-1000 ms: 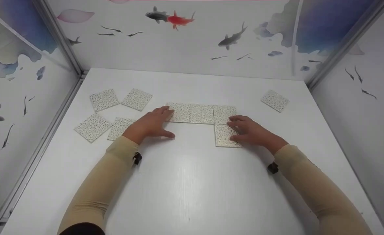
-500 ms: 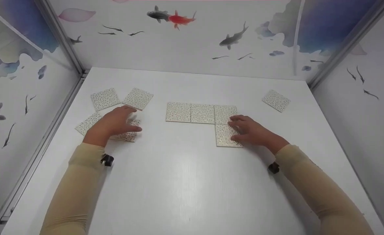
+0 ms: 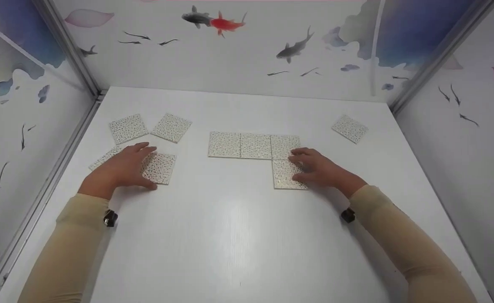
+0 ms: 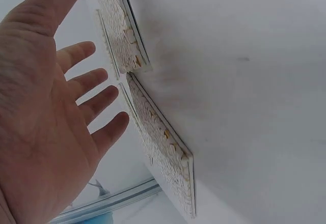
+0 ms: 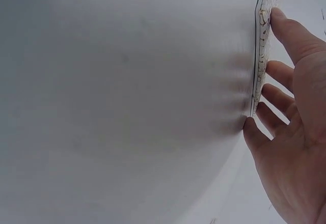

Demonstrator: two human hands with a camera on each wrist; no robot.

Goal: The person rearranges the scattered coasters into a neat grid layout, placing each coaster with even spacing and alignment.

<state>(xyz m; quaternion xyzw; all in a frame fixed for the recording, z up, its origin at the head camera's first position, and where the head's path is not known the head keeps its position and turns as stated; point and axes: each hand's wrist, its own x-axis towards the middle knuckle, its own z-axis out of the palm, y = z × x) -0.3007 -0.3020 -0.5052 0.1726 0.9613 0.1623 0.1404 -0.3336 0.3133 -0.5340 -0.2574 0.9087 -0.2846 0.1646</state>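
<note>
In the head view, the white table (image 3: 238, 235) is bounded by walls printed with fish (image 3: 225, 24), with a metal rail along its left side. Speckled tiles lie flat on it: a joined row of three (image 3: 255, 146), a fourth tile (image 3: 289, 174) butted below the row's right end, and a lone tile (image 3: 350, 128) at far right. At left are two back tiles (image 3: 171, 127), a nearer tile (image 3: 161, 168) and an outer tile (image 3: 104, 158), the last largely hidden by the left hand (image 3: 122, 168). That hand, over the row's left end a second ago, has moved left around the nearer tile; the right hand (image 3: 316, 166) stays at the fourth. In the left wrist view the fingers are loosely spread, grasping nothing. In the right wrist view relaxed fingers rest along a tile's edge, unclenched.
</note>
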